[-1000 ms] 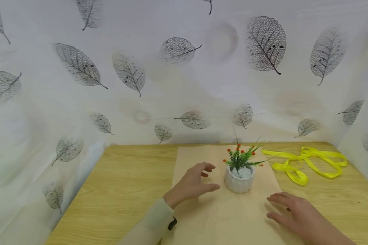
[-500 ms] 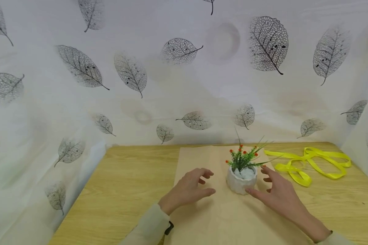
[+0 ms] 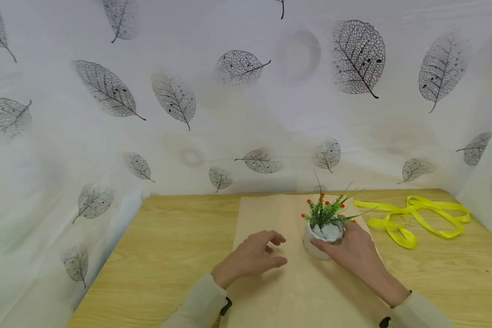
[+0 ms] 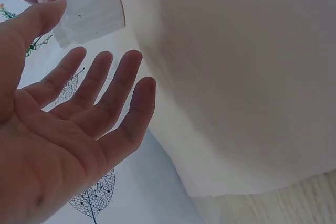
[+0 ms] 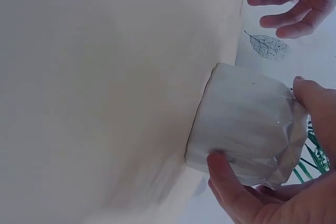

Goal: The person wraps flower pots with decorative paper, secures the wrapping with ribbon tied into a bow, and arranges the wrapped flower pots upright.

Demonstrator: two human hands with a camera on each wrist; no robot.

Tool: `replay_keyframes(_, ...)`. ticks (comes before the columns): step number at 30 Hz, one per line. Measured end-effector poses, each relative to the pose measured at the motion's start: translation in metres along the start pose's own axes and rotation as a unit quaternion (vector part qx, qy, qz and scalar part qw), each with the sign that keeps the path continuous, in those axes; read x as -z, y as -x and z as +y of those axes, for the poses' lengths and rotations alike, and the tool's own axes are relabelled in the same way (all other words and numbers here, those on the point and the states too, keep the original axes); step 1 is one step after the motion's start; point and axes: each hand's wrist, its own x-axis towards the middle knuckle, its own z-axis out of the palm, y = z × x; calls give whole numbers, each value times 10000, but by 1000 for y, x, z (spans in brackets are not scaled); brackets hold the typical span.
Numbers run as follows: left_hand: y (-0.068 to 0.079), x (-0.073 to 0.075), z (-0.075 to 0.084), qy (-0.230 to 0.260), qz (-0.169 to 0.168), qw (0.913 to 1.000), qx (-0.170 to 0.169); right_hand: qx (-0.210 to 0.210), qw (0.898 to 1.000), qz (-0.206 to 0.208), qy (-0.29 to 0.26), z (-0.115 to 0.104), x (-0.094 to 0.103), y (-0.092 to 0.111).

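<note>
A white ceramic flowerpot with a small plant of green leaves and red blossoms stands upright on a sheet of brown paper. My right hand grips the pot from its right side, thumb at the near rim and fingers round the far side. In the right wrist view the thumb and fingers press on the pot's wall. To the left of the pot, my left hand hovers over the paper, fingers spread and relaxed, holding nothing. Its bare palm shows in the left wrist view.
A loosely looped yellow ribbon lies on the wooden table at the back right, beside the paper. A white curtain printed with dark leaves hangs behind the table and along its sides.
My right hand has moved left and inward from the paper's right edge and now grips the pot. The left hand has barely shifted, and the pot stays in place.
</note>
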Motion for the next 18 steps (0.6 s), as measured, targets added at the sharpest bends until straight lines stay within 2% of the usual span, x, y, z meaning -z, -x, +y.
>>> replay_keyframes(3,0,-2,0,-17,-81,9999,73,-17,10000,-3,89,-1,0,-1)
replay_keyframes(18,1,-1,3,-221,-239,9995,-4,60,9996,-211,186,1,3,-7)
